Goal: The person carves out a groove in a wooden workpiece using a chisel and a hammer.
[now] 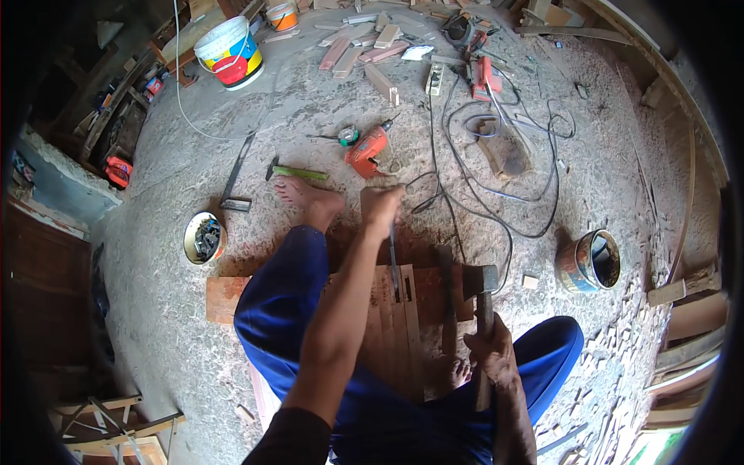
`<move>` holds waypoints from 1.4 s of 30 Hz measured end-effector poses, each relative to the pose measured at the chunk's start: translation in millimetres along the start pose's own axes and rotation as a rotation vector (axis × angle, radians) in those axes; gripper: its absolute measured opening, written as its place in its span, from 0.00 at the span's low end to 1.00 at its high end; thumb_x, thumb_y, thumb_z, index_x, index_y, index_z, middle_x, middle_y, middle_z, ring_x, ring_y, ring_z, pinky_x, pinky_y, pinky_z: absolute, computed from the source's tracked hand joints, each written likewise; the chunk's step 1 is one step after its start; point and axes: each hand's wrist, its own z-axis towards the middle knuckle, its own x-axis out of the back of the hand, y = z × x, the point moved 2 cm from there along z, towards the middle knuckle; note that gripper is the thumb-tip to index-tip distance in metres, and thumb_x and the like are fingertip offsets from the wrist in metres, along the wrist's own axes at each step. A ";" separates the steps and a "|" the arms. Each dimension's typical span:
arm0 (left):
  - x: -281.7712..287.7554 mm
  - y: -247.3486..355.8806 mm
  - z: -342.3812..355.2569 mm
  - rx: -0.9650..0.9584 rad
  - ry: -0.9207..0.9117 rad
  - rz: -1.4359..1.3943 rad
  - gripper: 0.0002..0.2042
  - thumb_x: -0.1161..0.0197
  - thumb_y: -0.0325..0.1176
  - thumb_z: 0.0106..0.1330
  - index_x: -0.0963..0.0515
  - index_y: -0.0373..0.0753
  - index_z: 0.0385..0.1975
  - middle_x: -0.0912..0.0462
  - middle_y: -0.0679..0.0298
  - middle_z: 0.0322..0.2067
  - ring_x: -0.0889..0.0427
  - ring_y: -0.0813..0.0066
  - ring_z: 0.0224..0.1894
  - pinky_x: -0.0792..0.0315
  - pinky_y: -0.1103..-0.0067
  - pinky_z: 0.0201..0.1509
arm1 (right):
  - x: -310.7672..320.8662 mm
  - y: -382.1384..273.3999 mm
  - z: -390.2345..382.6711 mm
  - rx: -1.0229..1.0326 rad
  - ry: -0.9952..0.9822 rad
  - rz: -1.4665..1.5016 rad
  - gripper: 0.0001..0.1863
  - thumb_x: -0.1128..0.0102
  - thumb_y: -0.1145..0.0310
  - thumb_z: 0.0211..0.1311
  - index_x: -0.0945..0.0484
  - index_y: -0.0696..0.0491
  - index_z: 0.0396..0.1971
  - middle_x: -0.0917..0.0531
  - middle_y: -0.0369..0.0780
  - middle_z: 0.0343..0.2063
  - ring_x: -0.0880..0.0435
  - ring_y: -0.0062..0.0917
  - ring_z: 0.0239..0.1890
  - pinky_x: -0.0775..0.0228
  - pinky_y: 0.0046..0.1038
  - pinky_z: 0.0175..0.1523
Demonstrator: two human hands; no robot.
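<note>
My left hand (pixel 382 208) is closed round the top of a chisel (pixel 394 256), whose blade points down to a slot in the wooden pieces (pixel 395 325) lying side by side between my legs. These pieces rest across a reddish board (pixel 225 298). At the right, my right hand (pixel 494 355) grips a hammer (pixel 484 306) by its wooden handle. The hammer's metal head is up, to the right of the wooden pieces and apart from the chisel. My fist hides the chisel's handle.
Beyond my left hand lie an orange drill (pixel 366 151), a green-handled hammer (pixel 301 173) and a try square (pixel 236 186). Looped black cables (pixel 504 217) cover the floor at right. A can of small parts (pixel 205 238) stands left, a rusty can (pixel 589 262) right. Wood offcuts (pixel 364 48) lie far off.
</note>
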 end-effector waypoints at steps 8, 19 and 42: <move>-19.9 29.3 -44.0 0.336 -0.493 -0.197 0.10 0.31 0.38 0.63 0.24 0.40 0.31 0.29 0.68 0.17 0.32 0.78 0.15 0.40 0.78 0.17 | 0.9 18.2 10.9 -0.023 0.030 0.012 0.24 0.35 0.72 0.57 0.28 0.58 0.53 0.23 0.35 0.20 0.24 0.19 0.17 0.30 0.24 0.22; -6.9 54.2 -152.7 -0.719 -0.035 0.142 0.08 0.27 0.26 0.58 0.22 0.34 0.27 0.19 0.68 0.25 0.23 0.80 0.27 0.28 0.78 0.32 | -13.6 -2.8 2.8 -0.001 -0.075 -0.004 0.20 0.35 0.69 0.59 0.29 0.59 0.49 0.19 0.38 0.21 0.24 0.19 0.17 0.31 0.24 0.22; 17.2 20.9 -178.8 -1.325 -0.114 0.619 0.09 0.26 0.32 0.56 0.17 0.40 0.35 0.15 0.65 0.31 0.16 0.67 0.30 0.23 0.71 0.40 | -22.4 -67.0 -26.0 0.920 0.054 -0.588 0.33 0.39 0.75 0.59 0.38 0.55 0.65 0.16 0.51 0.37 0.12 0.41 0.31 0.19 0.37 0.32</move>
